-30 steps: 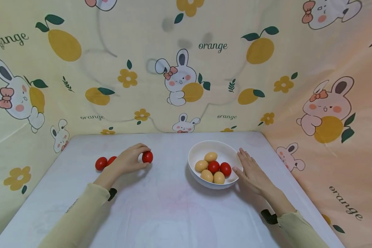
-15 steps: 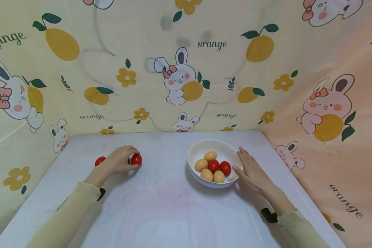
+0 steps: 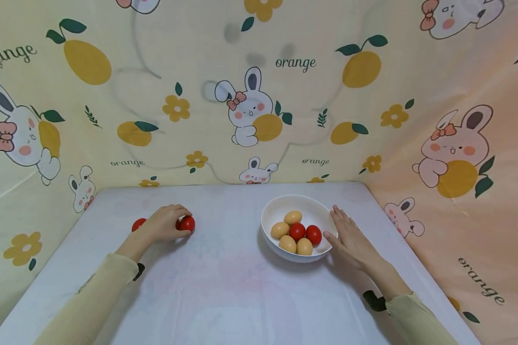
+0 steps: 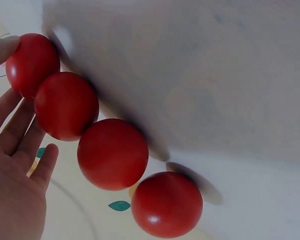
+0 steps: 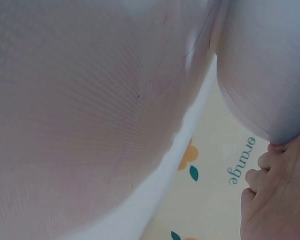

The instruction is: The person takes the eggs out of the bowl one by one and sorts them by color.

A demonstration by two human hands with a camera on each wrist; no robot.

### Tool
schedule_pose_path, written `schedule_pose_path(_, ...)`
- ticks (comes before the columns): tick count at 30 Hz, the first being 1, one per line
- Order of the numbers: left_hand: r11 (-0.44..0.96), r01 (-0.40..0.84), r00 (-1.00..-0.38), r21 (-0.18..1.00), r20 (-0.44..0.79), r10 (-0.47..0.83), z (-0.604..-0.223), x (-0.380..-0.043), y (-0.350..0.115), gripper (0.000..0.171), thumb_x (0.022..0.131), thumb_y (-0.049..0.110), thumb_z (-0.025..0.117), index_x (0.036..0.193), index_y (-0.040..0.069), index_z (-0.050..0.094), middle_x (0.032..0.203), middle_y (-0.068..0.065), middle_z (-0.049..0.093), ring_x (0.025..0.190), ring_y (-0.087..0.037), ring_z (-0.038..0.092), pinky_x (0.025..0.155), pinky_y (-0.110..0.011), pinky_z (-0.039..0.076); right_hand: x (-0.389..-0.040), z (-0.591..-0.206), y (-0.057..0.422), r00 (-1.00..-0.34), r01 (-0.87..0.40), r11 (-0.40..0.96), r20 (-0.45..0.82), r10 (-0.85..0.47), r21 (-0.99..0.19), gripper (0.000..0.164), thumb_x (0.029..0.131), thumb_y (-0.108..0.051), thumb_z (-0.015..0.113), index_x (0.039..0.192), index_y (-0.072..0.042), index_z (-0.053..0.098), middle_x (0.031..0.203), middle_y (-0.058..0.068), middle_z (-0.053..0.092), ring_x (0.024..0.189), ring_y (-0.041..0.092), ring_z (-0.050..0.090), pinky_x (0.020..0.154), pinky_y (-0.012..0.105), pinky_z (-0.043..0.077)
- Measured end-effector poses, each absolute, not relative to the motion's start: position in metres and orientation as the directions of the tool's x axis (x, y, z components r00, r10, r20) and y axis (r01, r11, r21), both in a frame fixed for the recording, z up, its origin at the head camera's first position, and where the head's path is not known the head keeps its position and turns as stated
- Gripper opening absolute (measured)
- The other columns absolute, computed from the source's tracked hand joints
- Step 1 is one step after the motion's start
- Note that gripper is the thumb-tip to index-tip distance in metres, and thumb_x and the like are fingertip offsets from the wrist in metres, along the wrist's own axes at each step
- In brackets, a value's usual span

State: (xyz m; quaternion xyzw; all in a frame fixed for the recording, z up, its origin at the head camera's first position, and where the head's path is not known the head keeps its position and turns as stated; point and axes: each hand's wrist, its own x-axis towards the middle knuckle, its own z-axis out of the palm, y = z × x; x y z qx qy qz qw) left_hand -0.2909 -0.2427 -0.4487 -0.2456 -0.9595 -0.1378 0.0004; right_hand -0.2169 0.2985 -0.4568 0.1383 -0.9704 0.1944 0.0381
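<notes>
My left hand [image 3: 155, 225] holds a red egg [image 3: 187, 224] between thumb and fingertips at the table's left side. In the left wrist view this red egg [image 4: 32, 65] stands at the end of a slanting row of several red eggs, seemingly touching its neighbour [image 4: 66, 106]. The head view shows one more red egg [image 3: 138, 224] past the wrist; my hand hides the rest. My right hand [image 3: 356, 244] rests with straight fingers against the right side of a white bowl [image 3: 273, 211]. Inside the bowl lie several tan eggs [image 3: 288, 244] and two red eggs [image 3: 313, 235].
A pale cloth covers the table [image 3: 224, 287]. Behind it and along the sides hangs a cream curtain [image 3: 224, 163] printed with rabbits and oranges. The right wrist view catches the bowl's outer wall [image 5: 265, 65] above the fingers.
My left hand has moved left and slightly towards me with the red egg, bringing it from apart to beside the other red eggs. The right hand and the bowl stay put.
</notes>
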Motion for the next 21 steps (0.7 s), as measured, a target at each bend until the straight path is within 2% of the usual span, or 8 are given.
schedule_pose_path(13, 0.847, 0.455, -0.886, 0.276, 0.047, 0.46, -0.4494, -0.29, -0.2442, 0.054, 0.088, 0.029, 0.082, 0.133, 0.004, 0.067, 0.133, -0.017, 0.065, 0.121, -0.038, 0.059, 0.101, -0.059, 0.051, -0.2183, -0.4577, 0.2995, -0.955, -0.295, 0.883, 0.143, -0.26, -0.365, 0.081, 0.108, -0.051, 0.045, 0.164, 0.001, 0.019, 0.173, 0.018, 0.01, 0.158, 0.044, 0.009, 0.124, 0.064, 0.013)
schedule_pose_path(21, 0.842, 0.465, -0.882, 0.274, 0.062, 0.467, -0.4501, -0.2904, -0.246, 0.054, 0.088, 0.029, 0.082, 0.134, 0.004, 0.067, 0.133, -0.016, 0.065, 0.116, -0.035, 0.06, 0.1, -0.058, 0.052, -0.2179, -0.4591, 0.2998, -0.953, -0.3, 0.883, 0.152, -0.262, -0.36, 0.081, 0.108, -0.05, 0.045, 0.163, 0.002, 0.02, 0.173, 0.019, 0.01, 0.157, 0.045, 0.01, 0.124, 0.064, 0.013)
